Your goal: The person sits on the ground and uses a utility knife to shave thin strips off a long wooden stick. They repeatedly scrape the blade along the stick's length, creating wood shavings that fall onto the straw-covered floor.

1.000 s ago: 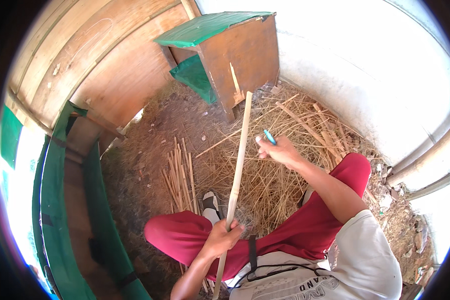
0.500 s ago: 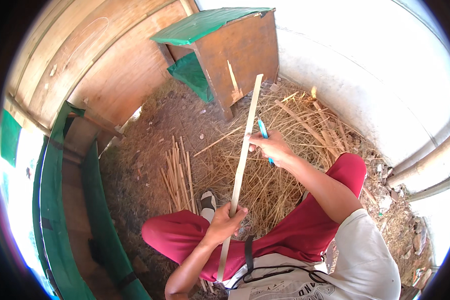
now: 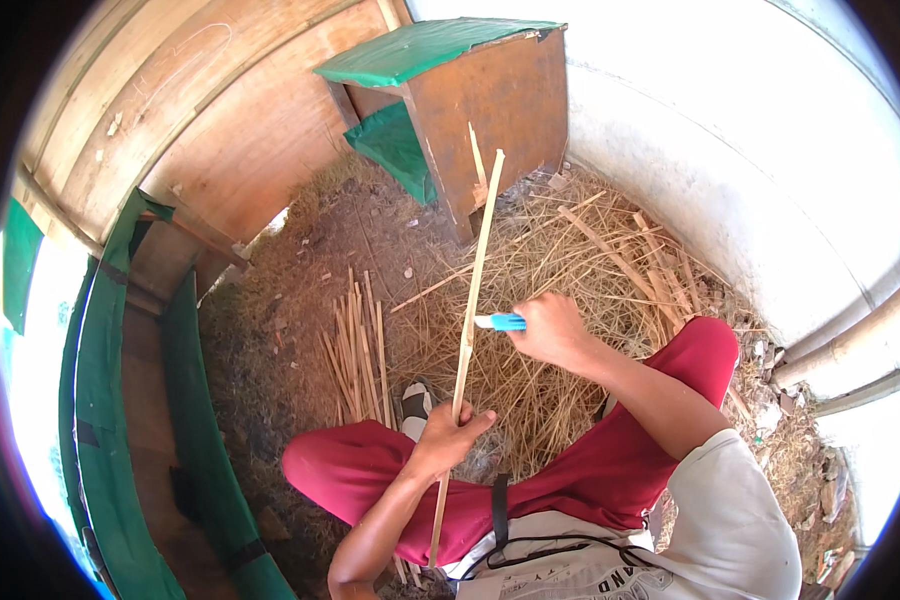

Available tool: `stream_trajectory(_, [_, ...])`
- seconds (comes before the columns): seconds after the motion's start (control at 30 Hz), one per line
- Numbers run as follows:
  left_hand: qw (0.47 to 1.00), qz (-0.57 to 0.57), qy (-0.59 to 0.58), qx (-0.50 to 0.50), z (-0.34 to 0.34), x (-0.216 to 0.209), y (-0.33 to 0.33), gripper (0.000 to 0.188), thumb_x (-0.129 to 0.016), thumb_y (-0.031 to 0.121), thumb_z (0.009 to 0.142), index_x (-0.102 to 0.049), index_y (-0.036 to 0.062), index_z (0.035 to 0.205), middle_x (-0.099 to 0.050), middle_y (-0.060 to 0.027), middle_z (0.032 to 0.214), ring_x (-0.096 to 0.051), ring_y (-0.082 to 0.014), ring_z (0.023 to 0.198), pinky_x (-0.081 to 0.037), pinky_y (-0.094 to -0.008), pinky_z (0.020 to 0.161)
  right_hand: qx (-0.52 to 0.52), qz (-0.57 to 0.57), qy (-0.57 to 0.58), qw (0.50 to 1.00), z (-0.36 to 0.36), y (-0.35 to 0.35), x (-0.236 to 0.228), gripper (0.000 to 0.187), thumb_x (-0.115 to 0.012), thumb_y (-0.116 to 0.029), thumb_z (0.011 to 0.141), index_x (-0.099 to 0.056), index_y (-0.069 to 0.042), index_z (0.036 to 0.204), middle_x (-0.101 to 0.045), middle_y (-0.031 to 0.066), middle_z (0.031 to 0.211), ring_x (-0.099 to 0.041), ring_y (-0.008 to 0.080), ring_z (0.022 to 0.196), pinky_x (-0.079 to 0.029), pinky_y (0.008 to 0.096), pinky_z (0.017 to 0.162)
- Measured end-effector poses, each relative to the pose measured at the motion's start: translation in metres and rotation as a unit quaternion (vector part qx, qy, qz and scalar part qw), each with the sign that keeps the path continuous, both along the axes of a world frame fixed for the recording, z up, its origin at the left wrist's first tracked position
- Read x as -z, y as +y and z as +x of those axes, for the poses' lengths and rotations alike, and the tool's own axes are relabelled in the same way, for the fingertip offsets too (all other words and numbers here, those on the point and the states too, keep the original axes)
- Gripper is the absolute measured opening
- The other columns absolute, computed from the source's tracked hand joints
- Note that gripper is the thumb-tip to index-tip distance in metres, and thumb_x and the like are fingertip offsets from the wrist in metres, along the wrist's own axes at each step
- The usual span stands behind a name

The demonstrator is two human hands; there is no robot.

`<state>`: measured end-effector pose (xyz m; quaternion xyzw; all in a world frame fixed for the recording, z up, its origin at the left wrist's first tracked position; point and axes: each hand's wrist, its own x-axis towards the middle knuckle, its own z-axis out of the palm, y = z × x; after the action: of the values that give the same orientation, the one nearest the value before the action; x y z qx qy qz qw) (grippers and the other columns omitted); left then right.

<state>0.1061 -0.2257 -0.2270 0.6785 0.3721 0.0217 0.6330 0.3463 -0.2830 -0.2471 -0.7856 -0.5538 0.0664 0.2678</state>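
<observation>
A long pale bamboo strip (image 3: 477,262) slants upward from my lap toward the cabinet. My left hand (image 3: 444,440) is wrapped round its lower part, with the thumb stuck out to the right. In my right hand (image 3: 552,330) is a knife with a blue handle (image 3: 508,322), its short pale blade pointing left. The blade end meets or nearly meets the strip's right side, about midway up; whether it touches cannot be told. The fingers of my right hand are closed round the handle.
Thin cut strips (image 3: 354,350) lie bundled on the ground left of my foot. A heap of shavings (image 3: 530,400) and larger split pieces (image 3: 625,262) covers the ground ahead. Beyond stands a brown wooden cabinet (image 3: 495,110) with a green top. A green-covered bench (image 3: 205,400) is at left.
My right hand has let go of the strip and turned the knife from upright to level, blade toward the strip. The strip has turned narrow edge up, its top shifting left.
</observation>
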Motion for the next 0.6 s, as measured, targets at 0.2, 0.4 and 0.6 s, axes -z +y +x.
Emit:
stream_trajectory(0.2, [0.994,0.096,0.054,0.020,0.006,0.004,0.000,0.043,-0.072,0.021,0.089,-0.038,0.0093,0.066,-0.038,0.0015,0.055,-0.032,-0.0090,0.050,-0.029,-0.0298,0.044,-0.007,-0.052,-0.018,0.998,-0.007,0.002,-0.009,0.016,-0.064,-0.014,0.079,-0.070,-0.001,0.073,-0.066,0.0188,0.064,-0.068,0.0327,0.059,-0.055,0.0433,0.056])
stream_trajectory(0.4, [0.944,0.286,0.163,0.020,0.014,-0.012,-0.021,0.029,-0.068,0.020,0.090,-0.053,-0.0046,0.090,-0.062,-0.0231,0.073,-0.066,-0.0373,0.071,-0.050,-0.0448,0.064,0.028,-0.142,-0.015,0.989,-0.007,0.003,-0.020,0.014,-0.062,-0.009,0.079,-0.070,0.001,0.073,-0.068,0.0205,0.072,-0.070,0.0342,0.066,-0.056,0.0439,0.059])
stream_trajectory(0.6, [0.947,0.246,0.200,0.044,0.006,-0.001,-0.023,0.030,-0.063,0.019,0.092,-0.053,-0.0073,0.101,-0.065,-0.0311,0.086,-0.066,-0.0455,0.086,-0.051,-0.0485,0.074,0.046,-0.168,-0.029,0.984,0.000,0.017,0.007,0.015,-0.060,-0.009,0.082,-0.071,0.000,0.076,-0.069,0.0189,0.075,-0.071,0.0326,0.070,-0.056,0.0432,0.060])
